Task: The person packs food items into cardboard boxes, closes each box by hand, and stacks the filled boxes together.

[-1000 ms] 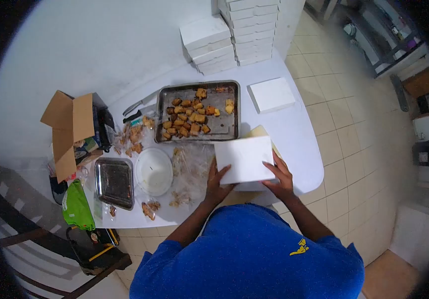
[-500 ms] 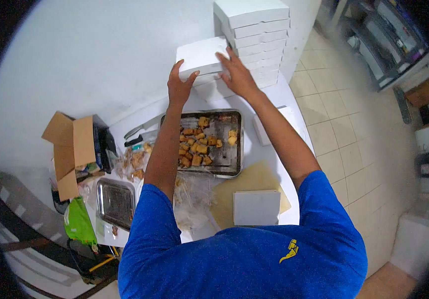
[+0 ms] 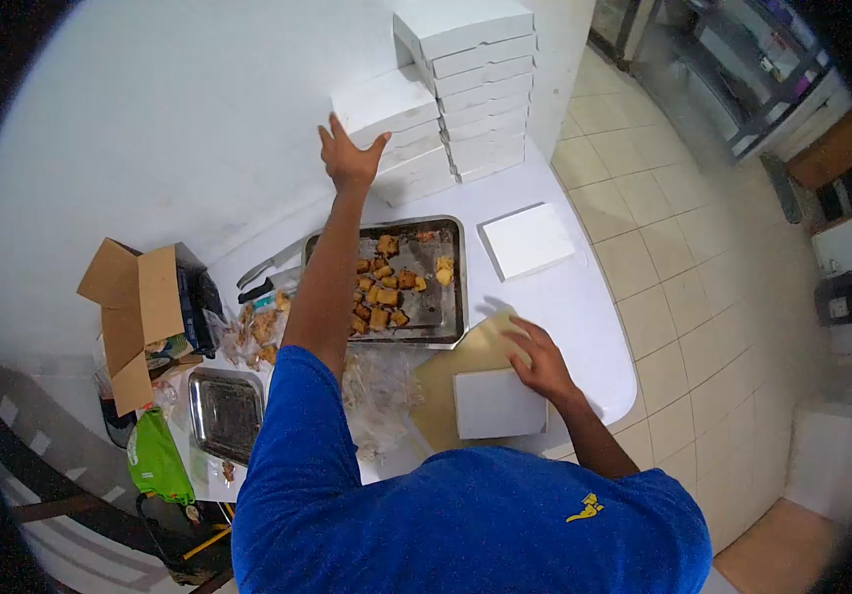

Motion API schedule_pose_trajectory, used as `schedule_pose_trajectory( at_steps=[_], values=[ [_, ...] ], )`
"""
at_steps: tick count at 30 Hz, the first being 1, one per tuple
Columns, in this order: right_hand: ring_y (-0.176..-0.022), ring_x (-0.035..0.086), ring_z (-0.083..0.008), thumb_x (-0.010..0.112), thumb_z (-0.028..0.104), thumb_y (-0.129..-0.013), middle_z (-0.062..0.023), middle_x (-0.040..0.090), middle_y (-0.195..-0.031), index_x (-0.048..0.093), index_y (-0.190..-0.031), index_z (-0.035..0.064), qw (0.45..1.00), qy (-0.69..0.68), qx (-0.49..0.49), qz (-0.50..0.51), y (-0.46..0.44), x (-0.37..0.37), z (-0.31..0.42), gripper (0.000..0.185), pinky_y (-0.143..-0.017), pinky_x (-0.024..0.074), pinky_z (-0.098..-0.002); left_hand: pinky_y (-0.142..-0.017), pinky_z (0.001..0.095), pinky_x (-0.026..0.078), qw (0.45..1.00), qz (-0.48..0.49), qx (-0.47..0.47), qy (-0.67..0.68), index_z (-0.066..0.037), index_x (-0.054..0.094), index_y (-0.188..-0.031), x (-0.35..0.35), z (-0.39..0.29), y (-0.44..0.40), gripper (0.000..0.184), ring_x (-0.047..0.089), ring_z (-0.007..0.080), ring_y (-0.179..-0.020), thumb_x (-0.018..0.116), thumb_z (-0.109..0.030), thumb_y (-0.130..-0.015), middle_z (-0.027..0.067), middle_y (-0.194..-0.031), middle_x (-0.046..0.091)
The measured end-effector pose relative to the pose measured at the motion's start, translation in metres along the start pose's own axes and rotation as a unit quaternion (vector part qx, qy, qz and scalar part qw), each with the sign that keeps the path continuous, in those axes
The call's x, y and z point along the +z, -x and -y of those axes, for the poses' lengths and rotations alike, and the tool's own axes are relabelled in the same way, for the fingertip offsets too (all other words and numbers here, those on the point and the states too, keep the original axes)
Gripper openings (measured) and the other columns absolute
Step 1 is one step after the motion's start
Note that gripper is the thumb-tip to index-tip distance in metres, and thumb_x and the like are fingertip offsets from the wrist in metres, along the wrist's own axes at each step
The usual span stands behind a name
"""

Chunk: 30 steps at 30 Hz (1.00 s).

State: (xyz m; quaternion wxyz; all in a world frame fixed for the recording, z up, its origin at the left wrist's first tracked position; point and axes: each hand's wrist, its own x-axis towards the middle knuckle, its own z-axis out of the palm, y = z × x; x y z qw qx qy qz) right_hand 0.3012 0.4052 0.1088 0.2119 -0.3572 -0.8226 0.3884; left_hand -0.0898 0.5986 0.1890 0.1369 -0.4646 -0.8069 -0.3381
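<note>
Beside the shorter stack of white boxes (image 3: pixel 386 104) against the wall is my left hand (image 3: pixel 351 158), thumb and fingers spread at the near left corner. My right hand (image 3: pixel 543 361) hovers by the upper right corner of a closed white box (image 3: pixel 495 406), fingers apart; whether it touches the box I cannot tell. That box lies on a yellowish cutting board (image 3: pixel 436 396). Between my arms, a dark baking tray (image 3: pixel 436 317) holds several browned pieces of food (image 3: pixel 383 295), partly covered by my left forearm.
A taller stack of white boxes (image 3: pixel 485 89) stands at the back, and a single white box (image 3: pixel 528 241) lies at right. At left are a knife (image 3: pixel 257 289), plastic bags (image 3: pixel 376 396), a metal tray (image 3: pixel 223 411), an open cardboard box (image 3: pixel 134 317) and a green bag (image 3: pixel 158 460).
My right hand has left the shorter stack and come down toward the box on the cutting board. My left hand stays at the stack, its fingers spread wider. The view has shifted slightly.
</note>
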Motion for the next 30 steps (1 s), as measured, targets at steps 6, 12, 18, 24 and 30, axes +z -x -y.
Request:
schedule_pose_trajectory(
  at_steps=[6, 12, 18, 24, 30],
  values=[
    [-0.132, 0.027, -0.0434, 0.081, 0.046, -0.06, -0.0267, 0.024, -0.144, 0.048, -0.131, 0.0137, 0.991, 0.114, -0.034, 0.064, 0.089, -0.002, -0.002, 0.085, -0.108, 0.0252, -0.0513, -0.089, 0.0424, 0.043, 0.972, -0.077, 0.106, 0.193, -0.002, 0.039, -0.133, -0.053, -0.001, 0.101, 0.061, 0.047, 0.0369, -0.114, 0.066, -0.019, -0.081, 0.0255, -0.133, 0.038],
    [-0.136, 0.007, -0.0482, 0.081, 0.056, -0.047, -0.0203, 0.014, -0.15, 0.037, -0.14, 0.0243, 0.96, 0.238, 0.003, 0.147, 0.097, 0.006, 0.022, 0.108, -0.103, 0.0145, -0.0671, -0.09, 0.0397, 0.045, 0.935, 0.27, 0.046, 0.227, -0.008, 0.046, -0.128, -0.107, 0.041, 0.338, 0.05, 0.05, 0.0269, -0.113, 0.061, -0.007, -0.08, 0.0117, -0.129, 0.046],
    [-0.134, 0.018, -0.047, 0.084, 0.05, -0.05, -0.0204, 0.016, -0.148, 0.024, -0.144, 0.0295, 0.921, 0.327, -0.065, 0.2, 0.086, 0.017, 0.042, 0.113, -0.104, 0.0174, -0.066, -0.096, 0.0449, 0.043, 0.854, 0.366, -0.057, 0.365, -0.012, 0.025, -0.142, -0.167, 0.017, 0.461, 0.089, 0.043, 0.0282, -0.123, 0.075, -0.013, -0.068, 0.0136, -0.141, 0.033],
    [-0.126, 0.032, -0.0455, 0.08, 0.04, -0.055, -0.0234, 0.026, -0.143, 0.03, -0.143, 0.0265, 0.916, 0.344, -0.102, 0.18, 0.081, 0.025, 0.035, 0.102, -0.101, 0.0282, -0.0575, -0.102, 0.0396, 0.038, 0.869, 0.323, -0.025, 0.375, -0.007, 0.02, -0.144, -0.125, 0.022, 0.478, 0.107, 0.04, 0.0331, -0.125, 0.084, -0.025, -0.06, 0.0181, -0.14, 0.035],
    [-0.12, 0.04, -0.0436, 0.077, 0.038, -0.053, -0.0236, 0.033, -0.139, 0.036, -0.141, 0.0242, 0.914, 0.329, -0.131, 0.197, 0.072, 0.019, 0.034, 0.098, -0.099, 0.034, -0.052, -0.109, 0.041, 0.028, 0.884, 0.327, -0.065, 0.329, -0.008, 0.019, -0.144, -0.124, 0.017, 0.487, 0.106, 0.034, 0.0341, -0.13, 0.083, -0.026, -0.062, 0.017, -0.143, 0.032]
  ],
)
